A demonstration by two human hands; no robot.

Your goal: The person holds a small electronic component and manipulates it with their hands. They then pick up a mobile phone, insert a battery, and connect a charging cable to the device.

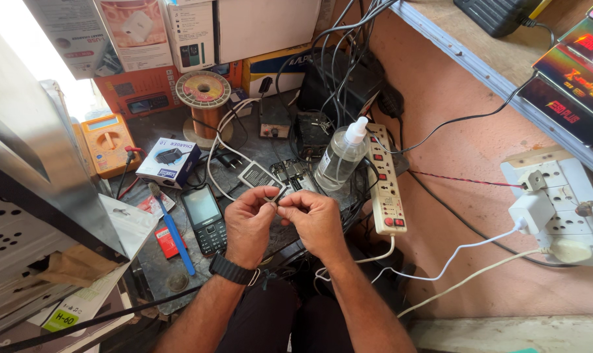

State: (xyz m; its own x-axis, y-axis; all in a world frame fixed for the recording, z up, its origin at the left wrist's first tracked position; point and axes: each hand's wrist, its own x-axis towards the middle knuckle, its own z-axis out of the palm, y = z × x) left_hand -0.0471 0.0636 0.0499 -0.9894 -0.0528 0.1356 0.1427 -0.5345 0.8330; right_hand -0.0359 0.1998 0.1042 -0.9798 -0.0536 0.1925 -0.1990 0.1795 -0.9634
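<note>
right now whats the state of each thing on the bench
left hand: pinching a small dark part
right hand: pinching the same part
keypad phone: screen dark, lying face up
spray bottle: upright, capped
power strip: red switches, sockets unused
white charger: plugged into wall board

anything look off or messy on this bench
The bench is crowded rather than damaged. Loose black cables tangle at the back behind the clear pump bottle. Both hands, left hand and right hand, pinch a small dark part I cannot identify. Nothing looks spilled.
</note>
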